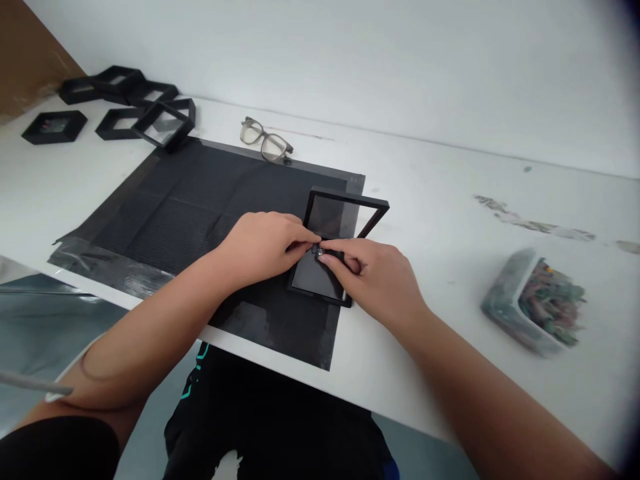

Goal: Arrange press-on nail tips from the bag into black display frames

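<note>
An open black frame box (345,208) lies on a black mat (195,207), its lid tilted up at the far side and its clear-film base near me. My left hand (263,247) and my right hand (377,273) meet over the base. Together their fingertips pinch a small dark object (316,250) right above the film. What that object is stays too small to tell.
Several more black frame boxes (125,107) sit at the far left of the white table. A pair of glasses (265,141) lies beyond the mat. A clear container (537,303) of small coloured pieces stands at the right. A wall rises behind the table.
</note>
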Available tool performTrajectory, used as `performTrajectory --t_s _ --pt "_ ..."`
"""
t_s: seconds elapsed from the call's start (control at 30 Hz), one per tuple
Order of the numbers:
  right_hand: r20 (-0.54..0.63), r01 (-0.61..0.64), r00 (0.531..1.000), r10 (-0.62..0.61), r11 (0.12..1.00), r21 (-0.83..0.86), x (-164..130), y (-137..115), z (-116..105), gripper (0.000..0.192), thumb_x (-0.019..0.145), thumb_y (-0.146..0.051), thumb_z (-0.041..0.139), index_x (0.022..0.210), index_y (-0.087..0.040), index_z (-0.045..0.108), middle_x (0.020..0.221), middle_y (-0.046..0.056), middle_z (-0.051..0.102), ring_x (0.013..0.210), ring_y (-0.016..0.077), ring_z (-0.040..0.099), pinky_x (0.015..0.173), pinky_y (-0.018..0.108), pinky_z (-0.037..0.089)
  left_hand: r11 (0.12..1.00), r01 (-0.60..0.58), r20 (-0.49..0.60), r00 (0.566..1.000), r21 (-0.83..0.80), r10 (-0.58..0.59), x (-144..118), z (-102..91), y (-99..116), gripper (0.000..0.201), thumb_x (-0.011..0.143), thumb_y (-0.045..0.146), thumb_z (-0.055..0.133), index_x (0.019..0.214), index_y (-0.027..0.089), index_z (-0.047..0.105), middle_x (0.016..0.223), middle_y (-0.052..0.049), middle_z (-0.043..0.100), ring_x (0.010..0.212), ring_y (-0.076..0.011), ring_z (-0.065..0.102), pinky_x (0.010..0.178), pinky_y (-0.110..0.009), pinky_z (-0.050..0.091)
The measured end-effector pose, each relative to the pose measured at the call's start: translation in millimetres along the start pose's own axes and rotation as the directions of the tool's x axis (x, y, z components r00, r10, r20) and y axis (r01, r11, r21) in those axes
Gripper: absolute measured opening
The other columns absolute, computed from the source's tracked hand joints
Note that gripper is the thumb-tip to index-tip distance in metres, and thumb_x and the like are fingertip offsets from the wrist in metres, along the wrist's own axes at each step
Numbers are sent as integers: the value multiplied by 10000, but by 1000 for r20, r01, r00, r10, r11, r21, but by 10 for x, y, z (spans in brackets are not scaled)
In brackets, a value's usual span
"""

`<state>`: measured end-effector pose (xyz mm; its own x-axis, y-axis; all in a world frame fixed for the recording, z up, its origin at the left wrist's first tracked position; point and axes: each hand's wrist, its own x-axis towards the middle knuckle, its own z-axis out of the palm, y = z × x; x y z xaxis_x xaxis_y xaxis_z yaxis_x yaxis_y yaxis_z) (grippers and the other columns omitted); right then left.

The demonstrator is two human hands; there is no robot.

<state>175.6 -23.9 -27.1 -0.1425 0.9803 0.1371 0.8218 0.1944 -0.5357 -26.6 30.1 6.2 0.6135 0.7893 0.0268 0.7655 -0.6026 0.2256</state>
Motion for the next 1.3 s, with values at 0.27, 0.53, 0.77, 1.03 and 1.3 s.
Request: performTrajectory --t_s 0.27,0.53,0.77,1.03,1.3 --pt "1 1 1000 -1 1000 8 29 -22 8 254 927 -385 601 1101 -324 775 630 -25 613 611 138 570 592 282 401 998 68 41 997 -14 -68 30 -48 -19 300 837 538 675 1071 369 754 858 63 753 785 -157 681 606 -254 361" --pt "-27 15 1000 -14 1000 17 6 -24 17 257 935 -375 573 1083 -339 780 654 -12 642 626 153 583 579 283 392 999 -23 16 1000 30 22 16 2 -30 257 903 446 598 1081 363 763 981 51 789 863 -173 727 616 -264 392" --pt "-18 -1 1000 1 1000 3 15 -26 29 252 935 -396 587 1090 -316 768 619 -21 601 606 147 561 585 283 380 995 -61 44 997 77 57 15 -24 -29 269 949 424 558 1132 366 746 1041 48 788 955 -202 733 658 -274 426" --pt "-4 -20 1000 20 1000 -1 12 -43 12 245 940 -412 574 1063 -275 734 606 -30 577 572 139 538 570 276 355 997 32 -1 999 67 -32 11 -32 -46 272 958 452 567 1161 381 734 1135 60 771 1010 -219 734 683 -283 453" --pt "-20 -5 1000 5 1000 -25 6 -51 19 228 945 -404 562 1026 -270 727 595 -30 568 562 136 539 555 275 345 999 43 16 999 26 -43 1 -55 -50 266 929 452 589 1141 397 741 1083 70 782 927 -192 731 654 -276 421"
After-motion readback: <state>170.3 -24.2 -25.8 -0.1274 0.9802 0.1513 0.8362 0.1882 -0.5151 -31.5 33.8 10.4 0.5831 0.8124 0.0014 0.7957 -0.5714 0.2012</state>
